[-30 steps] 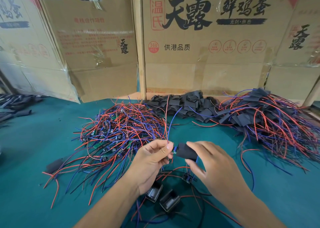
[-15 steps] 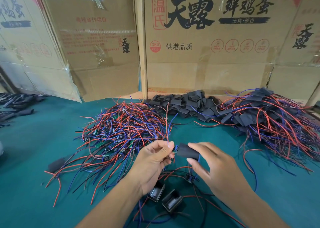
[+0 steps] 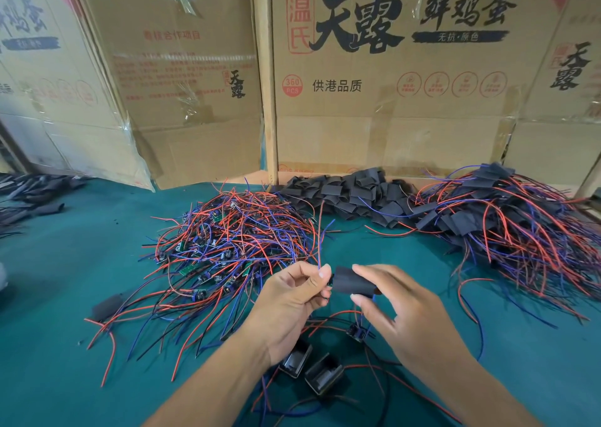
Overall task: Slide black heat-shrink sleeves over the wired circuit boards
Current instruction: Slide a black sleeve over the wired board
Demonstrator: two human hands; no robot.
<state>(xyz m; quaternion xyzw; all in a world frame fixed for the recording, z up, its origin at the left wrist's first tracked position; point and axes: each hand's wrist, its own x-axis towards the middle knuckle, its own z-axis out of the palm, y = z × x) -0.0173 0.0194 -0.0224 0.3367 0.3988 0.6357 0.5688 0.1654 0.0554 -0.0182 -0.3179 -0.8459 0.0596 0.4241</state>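
Above the teal table (image 3: 81,264), the right hand (image 3: 406,316) pinches a black heat-shrink sleeve (image 3: 353,282) while the left hand (image 3: 292,296) pinches red and blue wires (image 3: 320,231) at its mouth (the board itself is hidden), with unsleeved wired boards (image 3: 221,248) heaped to the left and loose sleeves (image 3: 344,192) behind.

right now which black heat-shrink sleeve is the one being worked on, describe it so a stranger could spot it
Start at the green table, then look near its front edge, between the person's two hands. The black heat-shrink sleeve is pinched by the right hand, while the left hand pinches red and blue wires. It alone is held above the table; the other sleeves lie in piles.
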